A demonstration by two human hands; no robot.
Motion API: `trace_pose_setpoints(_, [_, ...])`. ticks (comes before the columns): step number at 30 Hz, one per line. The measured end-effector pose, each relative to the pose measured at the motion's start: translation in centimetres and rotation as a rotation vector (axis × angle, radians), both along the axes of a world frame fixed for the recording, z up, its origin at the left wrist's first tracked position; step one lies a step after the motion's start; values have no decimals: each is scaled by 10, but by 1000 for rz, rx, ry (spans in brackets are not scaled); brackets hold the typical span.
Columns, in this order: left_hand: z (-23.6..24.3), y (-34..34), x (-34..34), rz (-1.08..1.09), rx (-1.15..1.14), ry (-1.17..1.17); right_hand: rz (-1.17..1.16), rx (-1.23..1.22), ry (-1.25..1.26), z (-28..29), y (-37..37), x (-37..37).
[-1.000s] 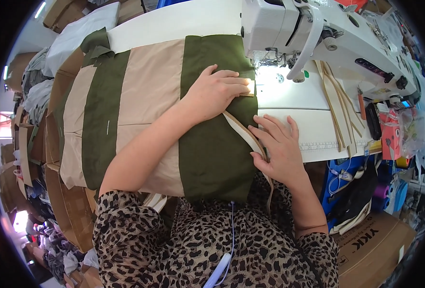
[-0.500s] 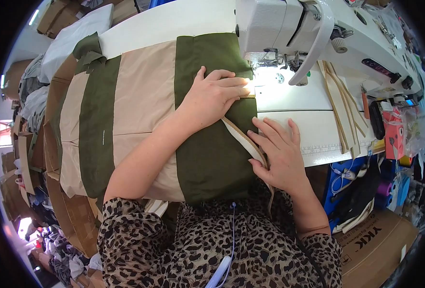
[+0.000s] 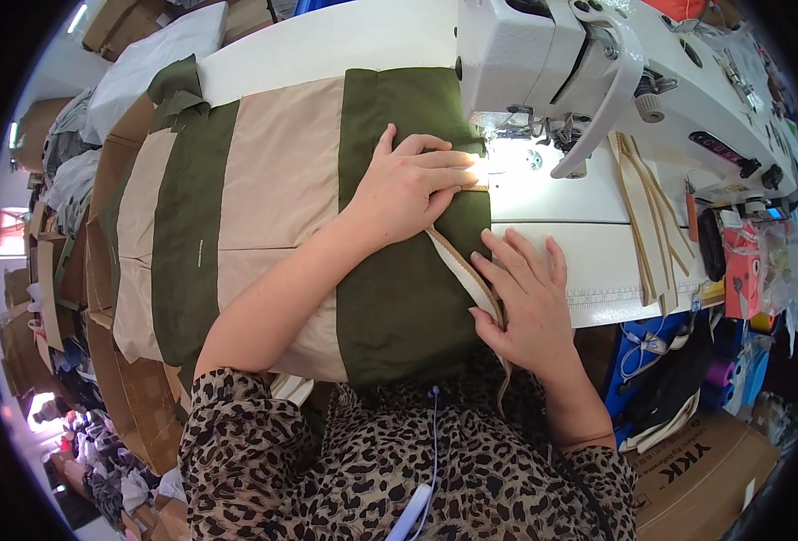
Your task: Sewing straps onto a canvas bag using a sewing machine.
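A wide cloth of dark green point(image 3: 399, 311) and beige point(image 3: 277, 176) panels lies across the machine bed. Flat on its green right-hand panel rests my left hand point(image 3: 412, 185), fingers stretched toward the lit needle area of the white sewing machine point(image 3: 516, 68). Its fingertips press near the end of a cream strap with tan edges point(image 3: 458, 263). That strap runs from beneath the left hand down to my right hand point(image 3: 530, 302), where it passes by the thumb. The right hand is open, fingers spread over the cloth's right edge and the white table. Under the left palm, the strap is hidden.
More cream-and-tan strips point(image 3: 638, 216) lie on the table right of the needle, near an orange-handled tool point(image 3: 690, 212). A cardboard box point(image 3: 133, 397) stands under the cloth's left side. Another box point(image 3: 706, 473) sits at lower right.
The whole view has shifted slightly, so the machine, cloth and hands all sit a little farther right. Against the cloth, both hands look nearly unmoved.
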State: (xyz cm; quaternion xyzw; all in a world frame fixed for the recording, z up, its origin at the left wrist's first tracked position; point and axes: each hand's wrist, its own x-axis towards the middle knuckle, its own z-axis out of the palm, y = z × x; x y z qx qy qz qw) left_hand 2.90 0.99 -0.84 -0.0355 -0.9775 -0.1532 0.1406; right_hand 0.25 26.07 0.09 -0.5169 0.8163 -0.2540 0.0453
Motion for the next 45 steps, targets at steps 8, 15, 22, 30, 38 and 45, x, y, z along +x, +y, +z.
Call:
trace_pose_setpoints(8, [-1,0,-3,1,2,27,-6,8,4,1,1,-1])
trace_pose_setpoints(15, [-2,-2,-3,-21,-14,49,-14,13,4,3,0,0])
trace_pose_setpoints(22, [-3,-2,-1,-18,-16,43,-13,15,-11,2,-1,1])
trace_pose_setpoints(30, [-3,-4,-9,-33,15,37,-41,23,-22,3,-1,1])
trace_pose_setpoints(38, [-4,-7,-15,-29,4,51,-64,8,-78,4,-2,-2])
trace_pose_setpoints(45, [-5,-4,-17,-30,-1,77,-49,6,-72,5,1,-5])
